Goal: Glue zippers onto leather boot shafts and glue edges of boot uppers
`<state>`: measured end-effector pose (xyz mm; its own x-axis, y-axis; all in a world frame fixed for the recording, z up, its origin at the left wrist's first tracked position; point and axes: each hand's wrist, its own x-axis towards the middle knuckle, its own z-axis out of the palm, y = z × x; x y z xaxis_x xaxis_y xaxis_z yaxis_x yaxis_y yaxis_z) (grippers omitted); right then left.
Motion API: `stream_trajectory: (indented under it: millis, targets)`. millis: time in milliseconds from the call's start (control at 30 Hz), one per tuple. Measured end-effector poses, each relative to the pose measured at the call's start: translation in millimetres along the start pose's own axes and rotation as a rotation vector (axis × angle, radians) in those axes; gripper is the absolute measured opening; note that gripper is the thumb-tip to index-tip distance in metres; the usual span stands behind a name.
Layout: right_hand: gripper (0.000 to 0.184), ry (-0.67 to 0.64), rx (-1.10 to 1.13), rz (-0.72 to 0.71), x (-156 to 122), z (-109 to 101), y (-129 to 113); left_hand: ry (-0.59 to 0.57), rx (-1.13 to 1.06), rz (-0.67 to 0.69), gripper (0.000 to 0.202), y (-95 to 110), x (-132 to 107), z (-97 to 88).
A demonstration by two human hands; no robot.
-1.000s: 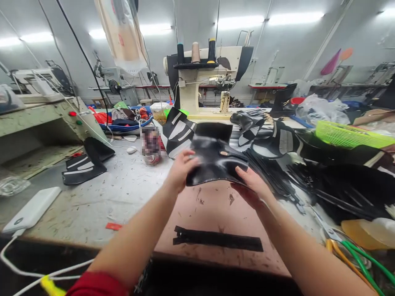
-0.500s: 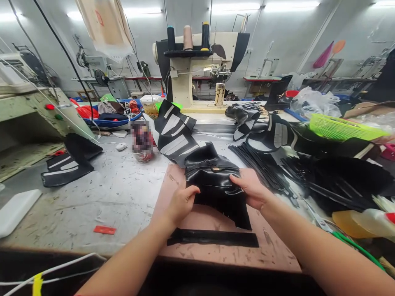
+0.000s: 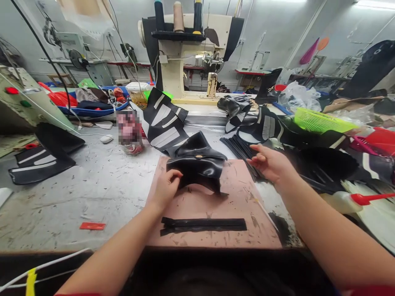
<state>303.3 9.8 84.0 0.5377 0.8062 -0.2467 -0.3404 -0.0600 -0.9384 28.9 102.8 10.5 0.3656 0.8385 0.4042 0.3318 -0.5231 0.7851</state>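
Left hand has its grip pinched on the left edge of the black leather boot piece, which sits on the pink mat on the bench. Right hand, grip loose and holding nothing, rests over the stack of black strips. Black zipper lies flat near the mat's front edge.

No writing, label, brand or number can be read anywhere in the view. The jar at the far left of the surface is blurred over, so whatever its label says cannot be told. The small gold mark on the black leather piece is too tiny to read, and the hanging bag at top left shows no legible print.
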Motion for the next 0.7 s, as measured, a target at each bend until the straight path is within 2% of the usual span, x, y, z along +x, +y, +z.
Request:
stream_trajectory:
  millis: [33, 100, 133, 167, 200, 233, 333, 400, 467, 567, 700]
  targets:
    - [0.022, -0.052, -0.025, -0.048, -13, -3, -1, -0.004, -0.019, -0.012, 0.012, 4, 2, 2.5]
    - [0.030, -0.320, -0.149, -0.058, -45, -2, 8, -0.027, -0.067, -0.020, 0.010, 18, 6, 10.5]
    - [0.030, -0.498, -0.245, 0.003, -61, 4, 18, -0.040, -0.109, -0.022, 0.011, 26, 8, 15.2]
    - [0.029, -0.598, -0.310, 0.061, -75, 12, 30, -0.055, -0.165, -0.029, 0.014, 35, 8, 19.5]
    - [0.030, -0.640, -0.330, 0.097, -87, 23, 43, -0.067, -0.236, -0.045, 0.017, 44, 8, 23.0]
    - [0.033, -0.624, -0.278, 0.138, -94, 35, 56, -0.082, -0.317, -0.073, 0.020, 52, 8, 25.3]
    - [0.038, -0.373, 0.156, 0.133, -96, 68, 87, -0.136, -0.546, -0.213, 0.027, 69, 2, 24.5]
    - [0.036, -0.212, 0.423, 0.090, -90, 85, 98, -0.186, -0.647, -0.298, 0.031, 73, -3, 18.1]
    - [0.034, -0.121, 0.513, 0.057, -86, 95, 102, -0.234, -0.723, -0.338, 0.033, 72, -8, 8.6]
    - [0.028, -0.118, 0.333, 0.000, -86, 99, 104, -0.276, -0.738, -0.331, 0.033, 64, -16, -9.3]
    - [0.024, -0.163, -0.113, -0.085, -98, 88, 110, -0.310, -0.503, -0.315, 0.039, 44, -41, -37.2]
